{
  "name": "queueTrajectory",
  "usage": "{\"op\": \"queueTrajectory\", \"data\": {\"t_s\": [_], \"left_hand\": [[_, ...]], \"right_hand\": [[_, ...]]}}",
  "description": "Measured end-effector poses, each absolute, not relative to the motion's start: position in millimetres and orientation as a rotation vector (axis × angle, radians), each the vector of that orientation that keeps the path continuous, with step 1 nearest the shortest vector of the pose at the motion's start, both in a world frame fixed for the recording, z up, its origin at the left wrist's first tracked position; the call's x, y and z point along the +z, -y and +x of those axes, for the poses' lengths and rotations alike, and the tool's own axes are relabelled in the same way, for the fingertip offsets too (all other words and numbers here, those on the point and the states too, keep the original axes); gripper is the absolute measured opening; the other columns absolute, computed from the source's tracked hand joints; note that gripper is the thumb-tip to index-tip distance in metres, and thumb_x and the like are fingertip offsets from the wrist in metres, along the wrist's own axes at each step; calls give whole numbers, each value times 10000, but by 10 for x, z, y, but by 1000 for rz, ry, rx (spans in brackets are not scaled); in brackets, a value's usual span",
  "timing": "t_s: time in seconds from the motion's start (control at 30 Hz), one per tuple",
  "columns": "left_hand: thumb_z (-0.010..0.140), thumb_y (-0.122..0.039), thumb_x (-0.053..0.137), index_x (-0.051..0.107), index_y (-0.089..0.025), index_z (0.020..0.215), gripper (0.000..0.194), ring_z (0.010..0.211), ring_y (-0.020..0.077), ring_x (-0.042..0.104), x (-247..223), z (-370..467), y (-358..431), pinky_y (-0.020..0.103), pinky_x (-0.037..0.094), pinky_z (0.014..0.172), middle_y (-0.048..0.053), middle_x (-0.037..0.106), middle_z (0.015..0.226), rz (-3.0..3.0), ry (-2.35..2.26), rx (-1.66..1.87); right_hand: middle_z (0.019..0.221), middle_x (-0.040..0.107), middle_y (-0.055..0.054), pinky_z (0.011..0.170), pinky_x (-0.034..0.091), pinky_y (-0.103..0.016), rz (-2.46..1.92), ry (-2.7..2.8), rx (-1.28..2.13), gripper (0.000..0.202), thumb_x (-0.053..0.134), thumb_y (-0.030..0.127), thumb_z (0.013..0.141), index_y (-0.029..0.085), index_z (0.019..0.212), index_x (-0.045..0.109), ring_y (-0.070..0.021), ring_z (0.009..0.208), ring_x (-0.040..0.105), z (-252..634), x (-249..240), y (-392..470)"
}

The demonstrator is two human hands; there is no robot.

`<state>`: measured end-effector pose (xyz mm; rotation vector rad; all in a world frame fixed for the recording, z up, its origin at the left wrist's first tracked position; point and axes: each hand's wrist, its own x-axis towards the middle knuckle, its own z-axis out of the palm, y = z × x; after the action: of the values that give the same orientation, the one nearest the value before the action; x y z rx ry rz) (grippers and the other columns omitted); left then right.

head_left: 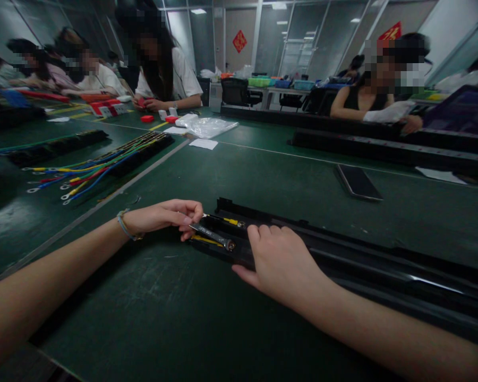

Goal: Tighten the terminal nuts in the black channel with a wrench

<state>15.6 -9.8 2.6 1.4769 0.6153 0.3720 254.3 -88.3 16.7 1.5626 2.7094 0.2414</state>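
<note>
My left hand (177,217) is closed around the handle end of a dark metal wrench (211,234). The wrench's ring end sits over a fastener inside a long black channel housing (374,260). Two yellow-sleeved wires lie by it: one yellow wire lug (233,222) ends at a bolt behind the wrench, and another yellow wire (207,241) runs in front of it. My right hand (279,254) is wrapped over the housing just right of the wrench, fingers on the far side and thumb on the near side.
A phone (358,182) lies beyond the housing. Bundled coloured wires with ring lugs (91,170) lie to the left. A clear plastic bag (211,127) and red-and-white parts (107,107) are farther back. Another black housing (382,146) stretches across the right. Several people sit around the green table (143,307).
</note>
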Motion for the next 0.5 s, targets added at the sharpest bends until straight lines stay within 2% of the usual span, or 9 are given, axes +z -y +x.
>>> {"op": "queueTrajectory", "data": {"t_s": [0.27,0.5], "left_hand": [[688,-376,553,496,-136,745,253,609,176,474,50,136,94,283,405,591,11,464,598,1460,-518,360],[674,-392,532,518,-123,773,287,648,197,490,39,114,91,307,415,631,38,486,655,1461,-510,385]], "right_hand": [[761,566,-103,624,372,-355,1561,-2701,252,488,400,551,710,125,920,510,-225,692,523,2544,158,880],[767,568,-103,634,370,-349,1556,-2700,259,479,399,546,714,130,926,508,-226,713,527,2543,169,886]]}}
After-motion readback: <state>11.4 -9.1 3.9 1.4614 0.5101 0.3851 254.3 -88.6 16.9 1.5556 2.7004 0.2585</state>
